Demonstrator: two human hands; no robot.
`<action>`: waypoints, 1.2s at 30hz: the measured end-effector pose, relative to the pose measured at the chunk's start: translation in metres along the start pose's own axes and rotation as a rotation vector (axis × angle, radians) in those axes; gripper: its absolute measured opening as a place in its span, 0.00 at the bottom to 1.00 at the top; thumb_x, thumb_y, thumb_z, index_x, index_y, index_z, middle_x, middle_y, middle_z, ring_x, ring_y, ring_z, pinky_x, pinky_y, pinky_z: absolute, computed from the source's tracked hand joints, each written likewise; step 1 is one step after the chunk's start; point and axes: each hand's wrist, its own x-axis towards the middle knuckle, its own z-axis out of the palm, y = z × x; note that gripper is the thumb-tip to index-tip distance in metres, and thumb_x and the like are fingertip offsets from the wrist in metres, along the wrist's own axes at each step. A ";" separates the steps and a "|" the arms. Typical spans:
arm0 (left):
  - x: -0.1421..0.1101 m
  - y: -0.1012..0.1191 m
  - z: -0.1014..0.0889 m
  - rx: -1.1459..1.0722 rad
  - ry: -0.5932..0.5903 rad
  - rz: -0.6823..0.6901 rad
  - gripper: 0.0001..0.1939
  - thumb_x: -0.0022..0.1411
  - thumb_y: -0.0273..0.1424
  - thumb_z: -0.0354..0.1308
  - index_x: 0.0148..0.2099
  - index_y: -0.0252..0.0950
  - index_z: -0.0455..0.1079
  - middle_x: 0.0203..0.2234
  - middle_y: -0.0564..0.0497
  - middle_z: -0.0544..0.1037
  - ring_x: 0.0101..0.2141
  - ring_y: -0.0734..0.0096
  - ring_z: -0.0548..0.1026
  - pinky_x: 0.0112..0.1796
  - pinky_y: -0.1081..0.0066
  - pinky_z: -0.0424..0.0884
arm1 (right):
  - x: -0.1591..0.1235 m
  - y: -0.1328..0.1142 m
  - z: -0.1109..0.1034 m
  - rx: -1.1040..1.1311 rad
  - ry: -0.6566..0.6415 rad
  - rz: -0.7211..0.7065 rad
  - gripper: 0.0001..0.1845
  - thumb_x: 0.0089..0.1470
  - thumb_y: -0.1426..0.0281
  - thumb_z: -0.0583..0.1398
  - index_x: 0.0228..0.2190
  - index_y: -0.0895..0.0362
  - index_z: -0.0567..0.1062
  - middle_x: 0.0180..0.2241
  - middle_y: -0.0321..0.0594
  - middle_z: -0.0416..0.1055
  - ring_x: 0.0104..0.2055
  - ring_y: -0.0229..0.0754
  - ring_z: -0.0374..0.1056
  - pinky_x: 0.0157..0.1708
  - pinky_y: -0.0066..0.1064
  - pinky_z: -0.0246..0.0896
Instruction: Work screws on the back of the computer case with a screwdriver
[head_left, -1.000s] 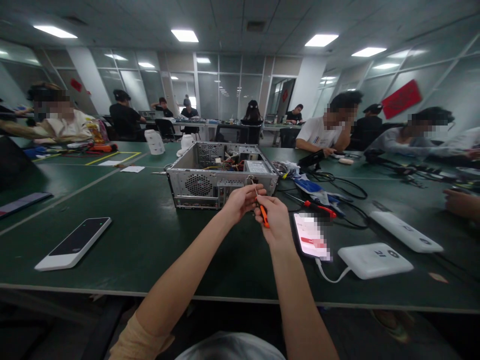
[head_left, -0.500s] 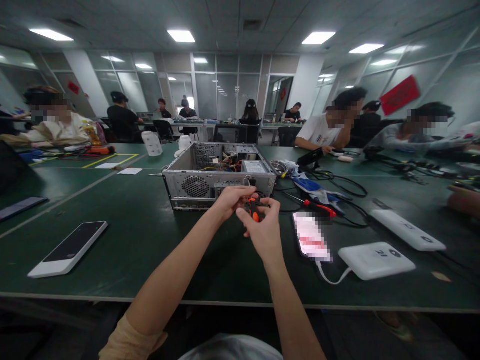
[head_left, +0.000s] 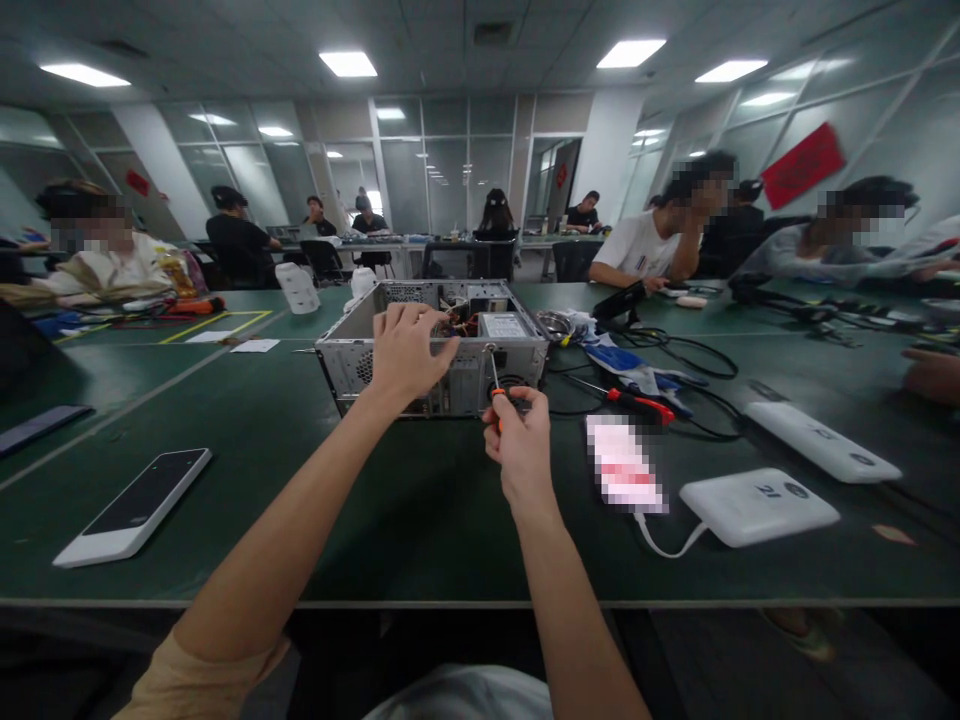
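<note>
Head view: left hand [head_left: 409,350], open, has moved away to the computer case [head_left: 466,380] ahead, so right hand [head_left: 523,438] alone grips the screwdriver [head_left: 498,395].

Left hand [head_left: 411,355] screens part of the computer case [head_left: 466,375]'s near wall; can't tell whether its fingertips touch anything inside. Screwdriver [head_left: 495,376]: handle mostly lost within right hand [head_left: 523,435], tip too small to make out against the case. Lit phone [head_left: 622,465], inward of the counter [head_left: 420,520]'s near edge: screen pixelated, unreadable. Dark phone [head_left: 41,428], far left: cropped. Counter's left and right ends run out of view. Another person's hand [head_left: 930,375], far right: cropped, blurred.
</note>
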 end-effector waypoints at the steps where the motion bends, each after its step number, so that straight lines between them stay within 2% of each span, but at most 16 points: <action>1: 0.001 -0.005 0.002 0.054 -0.042 0.037 0.18 0.62 0.39 0.62 0.53 0.39 0.76 0.54 0.41 0.75 0.58 0.47 0.64 0.58 0.52 0.57 | 0.001 -0.004 0.001 0.103 0.001 0.080 0.13 0.54 0.69 0.61 0.37 0.49 0.60 0.20 0.24 0.66 0.14 0.30 0.52 0.15 0.20 0.40; 3: -0.001 -0.013 0.010 0.114 -0.134 0.082 0.20 0.62 0.40 0.61 0.54 0.37 0.75 0.53 0.39 0.76 0.57 0.45 0.65 0.59 0.49 0.55 | 0.001 -0.014 0.000 0.324 -0.048 0.223 0.07 0.57 0.73 0.58 0.34 0.52 0.62 0.21 0.27 0.66 0.14 0.27 0.50 0.12 0.17 0.39; 5: -0.006 -0.016 0.020 0.121 -0.140 0.097 0.21 0.65 0.40 0.58 0.56 0.36 0.74 0.52 0.38 0.76 0.57 0.46 0.67 0.60 0.48 0.53 | 0.001 -0.025 -0.002 0.542 -0.127 0.390 0.05 0.62 0.74 0.54 0.32 0.55 0.64 0.22 0.29 0.65 0.14 0.24 0.48 0.11 0.14 0.41; 9: -0.015 -0.013 0.033 0.093 0.044 0.170 0.20 0.66 0.38 0.58 0.58 0.39 0.72 0.56 0.41 0.75 0.59 0.49 0.66 0.64 0.47 0.47 | 0.001 -0.042 -0.005 0.849 -0.259 0.565 0.10 0.68 0.75 0.46 0.35 0.56 0.65 0.23 0.28 0.66 0.14 0.24 0.51 0.10 0.12 0.46; 12: -0.014 -0.008 0.036 0.101 0.131 0.313 0.16 0.68 0.37 0.57 0.55 0.41 0.74 0.52 0.45 0.77 0.56 0.53 0.69 0.63 0.50 0.52 | -0.001 -0.047 -0.002 0.997 -0.268 0.636 0.15 0.70 0.76 0.41 0.38 0.56 0.64 0.25 0.29 0.66 0.13 0.25 0.52 0.09 0.13 0.48; 16: -0.008 0.000 0.040 0.084 0.094 0.524 0.12 0.70 0.37 0.56 0.49 0.42 0.77 0.46 0.47 0.81 0.50 0.57 0.73 0.55 0.54 0.63 | -0.001 -0.050 0.006 1.044 -0.257 0.654 0.17 0.70 0.76 0.38 0.34 0.54 0.62 0.20 0.25 0.58 0.12 0.26 0.50 0.09 0.15 0.47; 20: -0.006 0.002 0.048 0.063 0.051 0.621 0.13 0.72 0.35 0.53 0.44 0.41 0.79 0.39 0.47 0.83 0.43 0.62 0.76 0.46 0.60 0.69 | -0.001 -0.050 0.010 1.019 -0.251 0.631 0.18 0.70 0.75 0.38 0.30 0.53 0.60 0.17 0.22 0.52 0.11 0.26 0.47 0.09 0.14 0.46; 23: -0.006 -0.001 0.049 0.052 0.047 0.660 0.15 0.73 0.34 0.51 0.44 0.39 0.79 0.39 0.47 0.84 0.41 0.64 0.76 0.42 0.63 0.71 | -0.004 -0.044 0.011 0.870 -0.246 0.571 0.16 0.70 0.73 0.42 0.32 0.55 0.63 0.19 0.26 0.60 0.13 0.25 0.52 0.10 0.13 0.50; 25: -0.005 -0.003 0.046 0.053 0.043 0.672 0.15 0.73 0.33 0.50 0.45 0.38 0.79 0.40 0.47 0.84 0.41 0.64 0.77 0.42 0.64 0.72 | -0.008 -0.037 0.008 0.645 -0.239 0.485 0.10 0.69 0.69 0.49 0.37 0.56 0.67 0.27 0.35 0.72 0.19 0.27 0.64 0.16 0.15 0.61; 26: -0.004 -0.003 0.043 0.058 0.037 0.674 0.15 0.73 0.33 0.50 0.46 0.38 0.79 0.39 0.47 0.84 0.41 0.64 0.77 0.42 0.64 0.73 | -0.010 -0.032 0.005 0.488 -0.239 0.448 0.07 0.67 0.67 0.53 0.38 0.56 0.68 0.30 0.38 0.74 0.24 0.31 0.69 0.20 0.18 0.66; 27: -0.004 -0.004 0.041 0.067 0.029 0.678 0.15 0.73 0.33 0.50 0.46 0.38 0.79 0.39 0.47 0.84 0.41 0.64 0.77 0.42 0.64 0.73 | -0.012 -0.028 0.000 0.317 -0.251 0.393 0.08 0.63 0.64 0.58 0.39 0.56 0.68 0.33 0.39 0.74 0.27 0.34 0.72 0.23 0.22 0.70; 28: -0.003 -0.005 0.039 0.077 0.020 0.682 0.15 0.73 0.33 0.50 0.46 0.39 0.79 0.39 0.47 0.84 0.41 0.64 0.77 0.42 0.64 0.73 | -0.015 -0.024 -0.005 0.121 -0.250 0.306 0.13 0.60 0.60 0.62 0.41 0.55 0.68 0.35 0.38 0.74 0.29 0.37 0.74 0.23 0.25 0.71; 30: -0.003 -0.006 0.037 0.095 0.005 0.691 0.14 0.73 0.33 0.50 0.46 0.38 0.79 0.39 0.46 0.84 0.40 0.64 0.77 0.41 0.65 0.73 | -0.020 -0.019 -0.016 -0.356 -0.167 -0.012 0.25 0.53 0.50 0.66 0.42 0.54 0.69 0.38 0.39 0.72 0.29 0.40 0.72 0.22 0.30 0.71; 32: -0.003 -0.007 0.036 0.110 -0.008 0.691 0.14 0.73 0.32 0.50 0.47 0.38 0.79 0.40 0.46 0.84 0.41 0.64 0.77 0.41 0.65 0.73 | -0.025 -0.019 -0.026 -0.726 -0.016 -0.459 0.32 0.47 0.48 0.69 0.45 0.54 0.70 0.46 0.45 0.69 0.36 0.43 0.72 0.29 0.36 0.75; 34: -0.003 -0.007 0.037 0.122 -0.023 0.688 0.14 0.73 0.31 0.51 0.48 0.39 0.78 0.41 0.46 0.84 0.42 0.64 0.76 0.41 0.64 0.73 | -0.029 -0.022 -0.032 -0.928 -0.054 -0.830 0.31 0.48 0.52 0.70 0.49 0.54 0.71 0.51 0.49 0.66 0.45 0.50 0.71 0.36 0.41 0.76; 36: -0.003 -0.007 0.038 0.132 -0.043 0.694 0.14 0.72 0.31 0.51 0.50 0.39 0.78 0.43 0.46 0.83 0.43 0.63 0.76 0.42 0.64 0.73 | -0.027 -0.028 -0.033 -1.151 -0.165 -1.106 0.22 0.55 0.64 0.67 0.50 0.53 0.73 0.53 0.52 0.66 0.51 0.52 0.69 0.41 0.43 0.75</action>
